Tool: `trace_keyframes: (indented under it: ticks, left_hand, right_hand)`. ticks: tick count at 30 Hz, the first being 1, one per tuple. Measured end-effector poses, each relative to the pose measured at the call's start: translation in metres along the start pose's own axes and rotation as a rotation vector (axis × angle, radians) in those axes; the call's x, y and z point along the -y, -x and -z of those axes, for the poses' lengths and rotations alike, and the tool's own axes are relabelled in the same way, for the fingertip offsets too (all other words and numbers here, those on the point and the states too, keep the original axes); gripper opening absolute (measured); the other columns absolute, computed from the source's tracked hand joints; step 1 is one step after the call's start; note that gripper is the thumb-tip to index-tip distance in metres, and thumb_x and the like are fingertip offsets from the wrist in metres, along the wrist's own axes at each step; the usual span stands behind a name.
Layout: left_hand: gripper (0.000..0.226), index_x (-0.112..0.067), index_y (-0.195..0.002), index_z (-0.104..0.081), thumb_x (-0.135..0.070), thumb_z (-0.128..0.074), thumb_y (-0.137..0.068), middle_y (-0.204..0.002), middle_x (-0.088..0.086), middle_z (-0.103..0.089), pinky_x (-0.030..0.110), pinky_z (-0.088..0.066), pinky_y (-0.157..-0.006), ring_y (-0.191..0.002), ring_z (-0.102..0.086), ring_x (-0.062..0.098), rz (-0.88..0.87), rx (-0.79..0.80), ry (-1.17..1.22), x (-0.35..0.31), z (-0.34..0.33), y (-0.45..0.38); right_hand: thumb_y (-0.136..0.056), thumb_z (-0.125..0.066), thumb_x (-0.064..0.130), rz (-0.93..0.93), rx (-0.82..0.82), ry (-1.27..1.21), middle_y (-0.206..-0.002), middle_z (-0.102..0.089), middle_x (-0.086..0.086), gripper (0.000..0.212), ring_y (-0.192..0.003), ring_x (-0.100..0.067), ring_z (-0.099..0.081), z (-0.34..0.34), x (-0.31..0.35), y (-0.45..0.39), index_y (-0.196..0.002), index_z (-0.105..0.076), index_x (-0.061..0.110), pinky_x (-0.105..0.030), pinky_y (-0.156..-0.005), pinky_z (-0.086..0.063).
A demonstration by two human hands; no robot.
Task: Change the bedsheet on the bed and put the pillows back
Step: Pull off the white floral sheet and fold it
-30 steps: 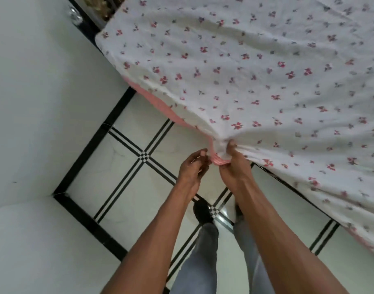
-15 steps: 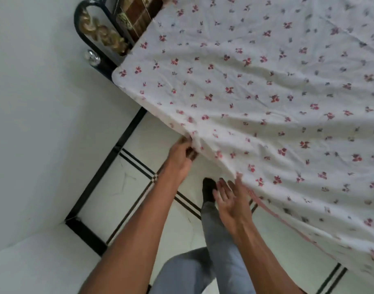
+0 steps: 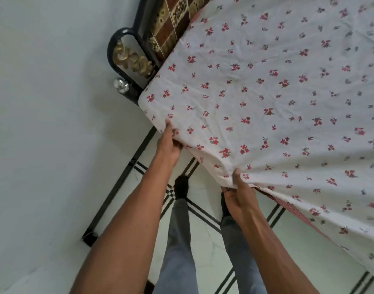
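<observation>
Bedsheet [image 3: 277, 98]: white cloth with small red flowers, spread over the top of the bed and hanging off its near edge; creased, with folds running toward the right hand's grip.
Left hand [image 3: 168, 145]: at the bed's near-left corner, thumb on top of the sheet, fingers curled under the edge; it grips the cloth just where it turns over the corner.
Right hand [image 3: 239, 193]: further right along the near edge, thumb up over a bunched fold, fingers tucked beneath; it holds the hem pulled away from the bed's side.
Under the sheet: a strip of red-checked fabric [image 3: 287, 205] shows below the hem, right of the right hand; what it belongs to I cannot tell.
Headboard [image 3: 173, 24]: at the far-left end of the bed, dark metal frame with a gold scroll ornament [image 3: 133, 60] and brown patterned panels; a shiny round knob [image 3: 121, 85] sits at its lower post.
Wall [image 3: 54, 102]: plain pale surface along the left, near the bed's corner.
Floor [image 3: 205, 236]: pale tiles with black line borders.
Person: grey trouser legs [image 3: 179, 240] and dark socked feet standing beside the near edge.
</observation>
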State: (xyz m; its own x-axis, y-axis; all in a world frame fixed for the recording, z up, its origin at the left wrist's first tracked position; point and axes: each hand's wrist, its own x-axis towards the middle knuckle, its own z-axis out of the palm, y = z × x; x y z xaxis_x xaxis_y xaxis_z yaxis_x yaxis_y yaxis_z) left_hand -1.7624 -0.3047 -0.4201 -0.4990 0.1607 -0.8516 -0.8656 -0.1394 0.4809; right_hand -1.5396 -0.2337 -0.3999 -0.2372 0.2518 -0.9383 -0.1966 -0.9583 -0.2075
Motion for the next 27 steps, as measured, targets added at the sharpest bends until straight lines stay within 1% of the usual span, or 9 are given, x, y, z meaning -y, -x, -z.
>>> trace_keyframes:
  ticks: [3, 5, 9, 11, 15, 18, 21, 24, 27]
  left_hand:
    - [0.005, -0.018, -0.101, -0.066, -0.022, -0.067, -0.099, -0.115, 0.012, -0.072, 0.046, -0.058, -0.094, -0.102, -0.070, 0.027, -0.085, -0.211, -0.066, -0.038, 0.001, -0.027]
    - [0.011, -0.025, -0.094, -0.070, -0.016, -0.064, -0.099, -0.109, 0.005, -0.073, 0.038, -0.057, -0.086, -0.109, -0.068, 0.027, -0.143, -0.272, -0.238, -0.046, 0.009, -0.032]
    - [0.029, -0.036, -0.111, -0.077, -0.013, -0.063, -0.100, -0.119, 0.001, -0.075, 0.034, -0.056, -0.092, -0.114, -0.068, 0.019, -0.156, 0.268, -0.420, -0.032, 0.020, 0.004]
    - [0.030, -0.022, -0.128, -0.070, -0.016, -0.064, -0.099, -0.126, 0.006, -0.072, 0.035, -0.056, -0.095, -0.118, -0.068, 0.022, -0.118, 0.439, -0.463, -0.025, 0.021, 0.010]
    - [0.047, -0.011, -0.140, -0.059, -0.035, -0.059, -0.101, -0.127, 0.013, -0.070, 0.032, -0.059, -0.082, -0.112, -0.067, 0.026, 0.019, 0.317, -0.266, -0.051, 0.009, -0.017]
    - [0.058, -0.011, -0.142, -0.058, -0.053, -0.049, -0.102, -0.130, 0.016, -0.068, 0.044, -0.057, -0.093, -0.117, -0.066, 0.032, 0.083, 0.294, -0.161, -0.077, -0.012, -0.045]
    - [0.042, -0.017, -0.135, -0.061, -0.032, -0.067, -0.096, -0.128, 0.017, -0.070, 0.055, -0.055, -0.097, -0.117, -0.067, 0.037, 0.023, 0.200, -0.137, -0.088, -0.044, -0.057]
    - [0.047, -0.010, -0.134, -0.062, -0.007, -0.073, -0.089, -0.120, 0.016, -0.073, 0.049, -0.063, -0.082, -0.106, -0.072, 0.036, -0.111, 0.032, -0.147, -0.102, -0.073, -0.059]
    - [0.044, -0.005, -0.131, -0.064, -0.003, -0.072, -0.087, -0.117, 0.016, -0.074, 0.047, -0.063, -0.080, -0.104, -0.073, 0.034, -0.168, 0.056, -0.167, -0.111, -0.097, -0.054]
  right_hand:
    - [-0.094, -0.069, 0.025, 0.041, 0.020, -0.048, -0.128, -0.070, -0.015, 0.043, -0.119, -0.031, -0.068, -0.021, -0.017, -0.008, -0.134, -0.059, 0.012, -0.048, -0.105, -0.053]
    - [-0.095, -0.069, 0.028, 0.061, 0.052, -0.058, -0.133, -0.066, -0.017, 0.046, -0.124, -0.032, -0.064, -0.047, -0.031, -0.013, -0.136, -0.056, 0.012, -0.048, -0.110, -0.049]
    - [-0.098, -0.067, 0.033, 0.098, 0.124, -0.032, -0.139, -0.063, -0.017, 0.054, -0.127, -0.027, -0.063, -0.125, -0.048, -0.029, -0.143, -0.052, 0.007, -0.037, -0.095, -0.058]
    - [-0.104, -0.058, 0.027, 0.127, 0.157, -0.048, -0.140, -0.063, -0.015, 0.047, -0.128, -0.027, -0.063, -0.156, -0.049, -0.041, -0.146, -0.050, 0.007, -0.037, -0.097, -0.057]
    - [-0.105, -0.055, 0.019, 0.175, 0.143, -0.108, -0.136, -0.067, -0.011, 0.037, -0.126, -0.028, -0.064, -0.171, -0.037, -0.048, -0.141, -0.055, 0.012, -0.048, -0.105, -0.053]
    - [-0.104, -0.056, 0.015, 0.128, 0.046, -0.069, -0.128, -0.070, -0.010, 0.021, -0.115, -0.026, -0.069, -0.154, -0.034, -0.040, -0.124, -0.061, 0.016, -0.046, -0.088, -0.062]
    - [-0.100, -0.064, 0.013, 0.077, -0.066, 0.000, -0.126, -0.070, -0.012, 0.029, -0.109, -0.025, -0.070, -0.130, -0.040, -0.037, -0.128, -0.062, 0.014, -0.039, -0.080, -0.060]
    - [-0.093, -0.071, 0.010, 0.092, -0.100, -0.086, -0.129, -0.070, -0.014, 0.044, -0.111, -0.027, -0.071, -0.112, -0.034, -0.035, -0.136, -0.060, 0.010, -0.038, -0.077, -0.062]
    - [-0.093, -0.072, 0.010, 0.126, -0.055, -0.166, -0.125, -0.072, -0.015, 0.042, -0.114, -0.029, -0.070, -0.099, -0.013, -0.030, -0.133, -0.062, 0.010, -0.042, -0.084, -0.063]
